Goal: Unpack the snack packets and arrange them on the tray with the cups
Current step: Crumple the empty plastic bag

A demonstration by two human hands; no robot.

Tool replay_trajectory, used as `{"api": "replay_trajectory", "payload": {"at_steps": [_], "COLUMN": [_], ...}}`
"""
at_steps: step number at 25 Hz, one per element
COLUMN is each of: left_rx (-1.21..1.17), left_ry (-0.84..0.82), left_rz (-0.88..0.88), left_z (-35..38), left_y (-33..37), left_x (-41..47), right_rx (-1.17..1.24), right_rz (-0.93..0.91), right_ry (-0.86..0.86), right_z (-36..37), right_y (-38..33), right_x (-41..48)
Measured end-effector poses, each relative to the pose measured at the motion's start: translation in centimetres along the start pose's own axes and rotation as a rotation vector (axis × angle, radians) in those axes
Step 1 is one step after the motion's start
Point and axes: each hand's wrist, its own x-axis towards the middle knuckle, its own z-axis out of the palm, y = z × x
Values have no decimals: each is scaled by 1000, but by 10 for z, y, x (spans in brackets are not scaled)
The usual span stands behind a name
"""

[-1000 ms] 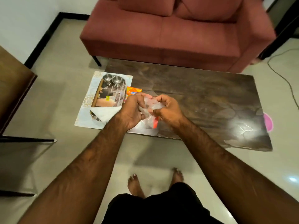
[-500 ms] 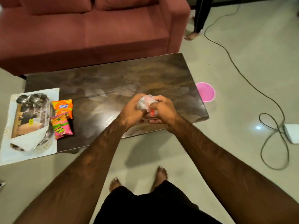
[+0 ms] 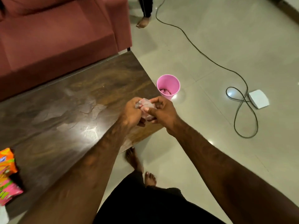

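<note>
Snack packets (image 3: 8,175): two lie flat on the counter at the far left edge of view, an orange one behind a pink-and-green one, edges touching or overlapping; glossy printed foil, pillow-shaped, already out of their wrapping.
Tray and cups: out of view now; a second ago they sat at the left end of the counter, near the packets.
Plastic wrapper (image 3: 145,107): thin, clear, crumpled film with a trace of red, bunched into a loose ball between both hands.
Left grip (image 3: 131,113): fingers closed around the left side of the plastic wrapper.
Right grip (image 3: 161,111): thumb and fingertips pinching its right side, the other fingers loosely curled.
What has changed: a second ago the hands worked the film right over the tray; since then the view has swung right and the hands, still squeezing the ball, have come to the right end of the counter.
What it means: unpacking looks done and the empty film is probably headed for disposal; arranging the packets on the tray is, I judge, not yet done.
Counter (image 3: 72,101): dark polished wood-grain top, glossy, sharp-cornered.
Pink bin (image 3: 168,86): smooth plastic, round and tapered, on the floor just beyond the hands, with something pale inside.
Floor (image 3: 210,54): pale glossy tiles with a dark cable looped to a white box.
Sofa (image 3: 56,33): dull red fabric, behind the counter.
</note>
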Motion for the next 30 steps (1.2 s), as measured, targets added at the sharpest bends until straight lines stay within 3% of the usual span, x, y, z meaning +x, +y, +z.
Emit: {"api": "replay_trajectory", "payload": {"at_steps": [5, 12, 18, 25, 30], "left_rx": [71, 126, 91, 73, 74], "left_ry": [-212, -270, -187, -126, -76], "left_rz": [-22, -163, -290, -411, -475], "left_z": [34, 91, 168, 213, 205], "left_y": [45, 74, 75, 32, 5], "left_x": [67, 189, 323, 438, 454], "right_rx": [-65, 248, 472, 372, 242], "right_rz": [20, 267, 441, 518, 595], "right_ry": [226, 407, 359, 228, 181], "right_z": [-45, -121, -177, -188, -183], "right_y": [-4, 9, 31, 85, 120], "right_x": [69, 195, 351, 509, 529]}}
